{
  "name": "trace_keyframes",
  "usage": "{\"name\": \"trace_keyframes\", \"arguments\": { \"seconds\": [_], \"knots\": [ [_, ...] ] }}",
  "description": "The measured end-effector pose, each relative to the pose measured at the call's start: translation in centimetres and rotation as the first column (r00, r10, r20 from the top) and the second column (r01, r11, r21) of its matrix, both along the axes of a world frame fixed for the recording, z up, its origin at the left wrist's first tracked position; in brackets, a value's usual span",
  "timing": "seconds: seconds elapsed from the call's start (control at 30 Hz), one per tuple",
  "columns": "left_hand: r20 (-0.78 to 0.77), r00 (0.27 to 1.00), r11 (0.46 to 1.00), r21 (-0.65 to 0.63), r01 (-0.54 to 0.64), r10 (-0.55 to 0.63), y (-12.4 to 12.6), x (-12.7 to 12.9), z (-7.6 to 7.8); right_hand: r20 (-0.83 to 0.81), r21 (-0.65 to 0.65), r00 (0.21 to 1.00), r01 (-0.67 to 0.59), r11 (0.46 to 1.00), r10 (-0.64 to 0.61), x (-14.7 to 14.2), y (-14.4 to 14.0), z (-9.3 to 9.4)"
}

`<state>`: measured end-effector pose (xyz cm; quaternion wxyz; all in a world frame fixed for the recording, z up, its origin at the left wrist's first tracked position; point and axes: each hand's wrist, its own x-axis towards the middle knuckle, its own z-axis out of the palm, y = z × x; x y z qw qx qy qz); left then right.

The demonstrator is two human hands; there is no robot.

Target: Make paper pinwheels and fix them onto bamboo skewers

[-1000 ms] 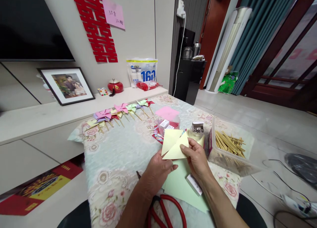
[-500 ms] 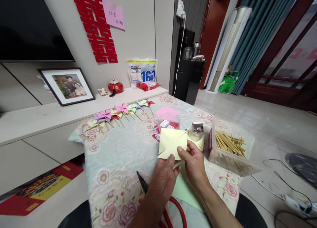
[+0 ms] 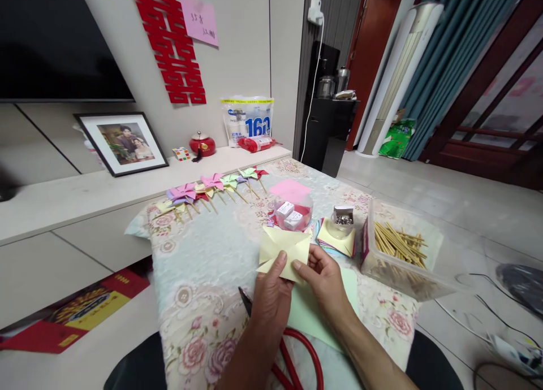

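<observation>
Both my hands hold a pale yellow paper square (image 3: 285, 248) with diagonal cuts, just above the table. My left hand (image 3: 268, 299) pinches its lower edge from below. My right hand (image 3: 323, 281) grips its lower right corner. Under my hands lies a light green sheet of paper (image 3: 314, 316). Red-handled scissors (image 3: 292, 350) lie on the table beneath my left wrist, their dark tip (image 3: 245, 299) pointing away to the left.
A row of finished paper pinwheels (image 3: 212, 186) lies at the table's far side. A round tub with small boxes (image 3: 292, 213), a jar of pins (image 3: 343, 223) on coloured paper and a clear box of wooden sticks (image 3: 399, 248) stand to the right. The flowered tablecloth (image 3: 199, 265) covers the table.
The yellow paper has come down and to the left, flattened from a folded shape into an open square. My left hand shifted up onto its lower edge; the view tilted slightly.
</observation>
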<state>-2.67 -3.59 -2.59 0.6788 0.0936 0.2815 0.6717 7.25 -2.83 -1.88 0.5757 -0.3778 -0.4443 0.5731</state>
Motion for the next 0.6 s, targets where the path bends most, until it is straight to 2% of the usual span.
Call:
{"name": "trace_keyframes", "arguments": {
  "seconds": [0.07, 0.2, 0.27, 0.43, 0.6],
  "knots": [
    [-0.023, 1.000, 1.000, -0.009, -0.014, 0.014, 0.2, -0.5, 0.2, 0.040, 0.013, 0.998, 0.054, 0.998, -0.054, 0.6, 0.2, -0.2],
    [-0.091, 0.994, 0.997, -0.050, -0.062, 0.057, 0.7, -1.6, 0.3, 0.132, 0.098, 0.962, 0.229, 0.969, -0.240, 2.0, 0.5, -0.3],
    [-0.115, 0.991, 0.995, -0.054, -0.081, 0.074, 0.9, -2.1, 0.3, 0.188, 0.164, 0.940, 0.257, 0.952, -0.286, 2.4, 0.4, -0.1],
    [-0.165, 0.983, 0.990, -0.100, -0.104, 0.086, 1.1, -2.8, 0.2, 0.381, 0.340, 0.867, 0.191, 0.921, -0.320, 2.5, 0.0, 0.5],
    [-0.147, 0.987, 0.993, -0.094, -0.075, 0.061, 1.0, -2.8, 0.6, 0.419, 0.388, 0.842, 0.174, 0.905, -0.341, 2.7, 0.1, 0.5]
  ]
}}
